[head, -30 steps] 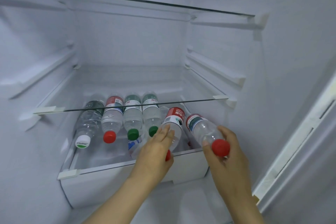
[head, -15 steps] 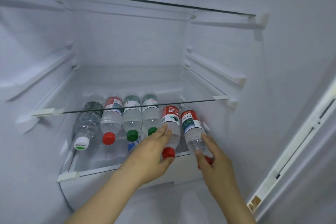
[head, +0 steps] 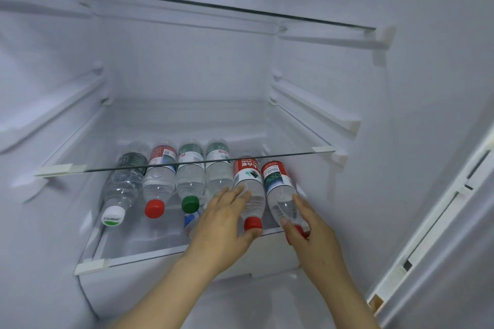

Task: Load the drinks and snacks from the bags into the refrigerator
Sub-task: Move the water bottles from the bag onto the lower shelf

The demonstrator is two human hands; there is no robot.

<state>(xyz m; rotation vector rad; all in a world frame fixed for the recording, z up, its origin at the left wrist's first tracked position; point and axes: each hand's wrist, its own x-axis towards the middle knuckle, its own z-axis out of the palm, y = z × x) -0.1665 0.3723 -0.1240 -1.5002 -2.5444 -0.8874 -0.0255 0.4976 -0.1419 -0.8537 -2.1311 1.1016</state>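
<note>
Row of six bottles [head: 191,181] in drawer [head: 139,258], no snacks visible.
My right hand [head: 312,235] grips sixth bottle [head: 278,181]; left hand [head: 222,224] lays straight fingers on fifth bottle [head: 250,184].

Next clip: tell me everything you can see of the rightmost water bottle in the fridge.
The rightmost water bottle is clear plastic holding clear liquid, with a red label bearing a green picture panel. It lies on its side, cap end toward the camera, at the right end of the row below the glass shelf. The right hand grips its neck, hiding most of its red cap.
</note>
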